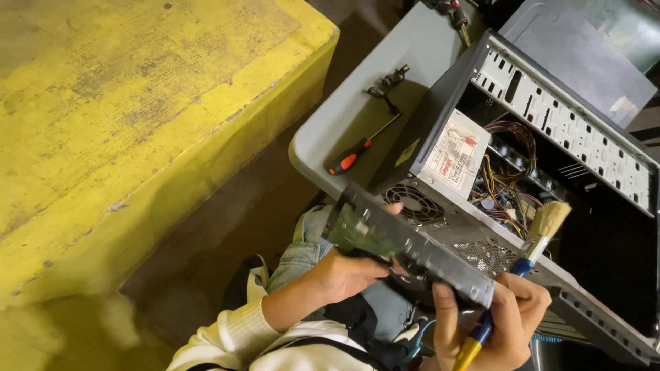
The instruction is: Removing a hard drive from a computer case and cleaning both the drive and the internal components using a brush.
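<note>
While both hands grip it, card [405, 244] spans between them.

My left hand [344, 275] grips a green circuit card [405, 244] by its metal bracket while my right hand [512, 319] steadies it and holds a paintbrush [529, 251] beside the open computer case [543, 172].

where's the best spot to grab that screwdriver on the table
Probably the fat black and orange handle of the screwdriver, the end nearest the table's edge. It lies flat, its thin shaft pointing away toward the black cable, so come from above on the near side, fingers across the handle. The open computer case crowds the right.
</note>
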